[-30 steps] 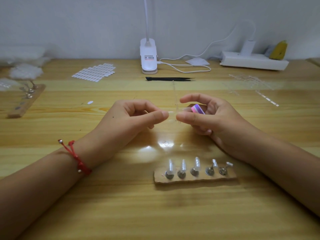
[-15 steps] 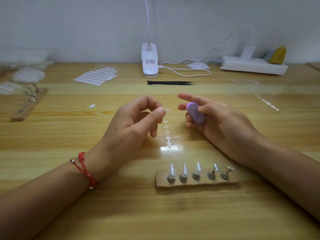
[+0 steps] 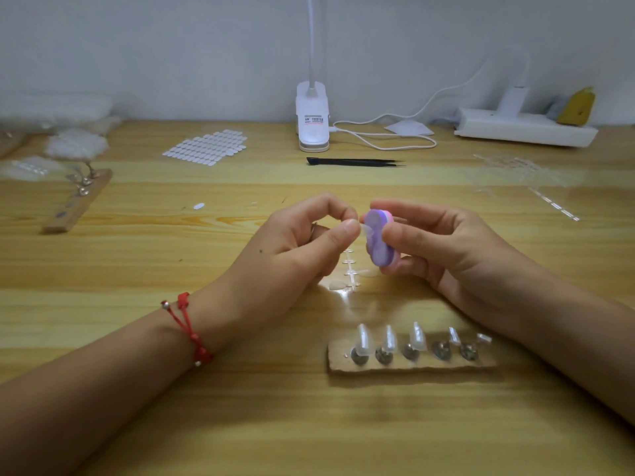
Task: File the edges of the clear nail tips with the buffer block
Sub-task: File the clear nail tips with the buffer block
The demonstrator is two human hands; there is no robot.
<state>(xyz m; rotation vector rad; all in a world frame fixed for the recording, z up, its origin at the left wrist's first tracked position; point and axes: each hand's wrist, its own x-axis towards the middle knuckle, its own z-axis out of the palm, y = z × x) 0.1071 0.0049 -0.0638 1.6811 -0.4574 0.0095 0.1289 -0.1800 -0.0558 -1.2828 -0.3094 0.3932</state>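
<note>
Nearest: bare wooden surface [image 3: 309, 424]. A red cord bracelet [image 3: 187, 324] sits on the left wrist. Right of it lies a cardboard strip [image 3: 412, 367] carrying five metal stands, each with a clear tip mounted upright or slightly tilted.

Just beyond the strip, a clear plastic runner [image 3: 351, 274] with a few tips attached lies flat on the surface, below the hands.

Left hand [image 3: 292, 255]: thumb and forefinger pinch a single clear nail tip [image 3: 364, 230]. Right hand [image 3: 446, 249]: fingers curled round the buffer block [image 3: 378, 238], purple face toward the camera. The tip's edge touches the purple face. Both are held above the surface.

Farther back: black tweezers [image 3: 354, 162], a sheet of white oval tabs [image 3: 206, 147], a white clip lamp base [image 3: 312, 118], and a white power strip [image 3: 525, 130] at the wall.
</note>
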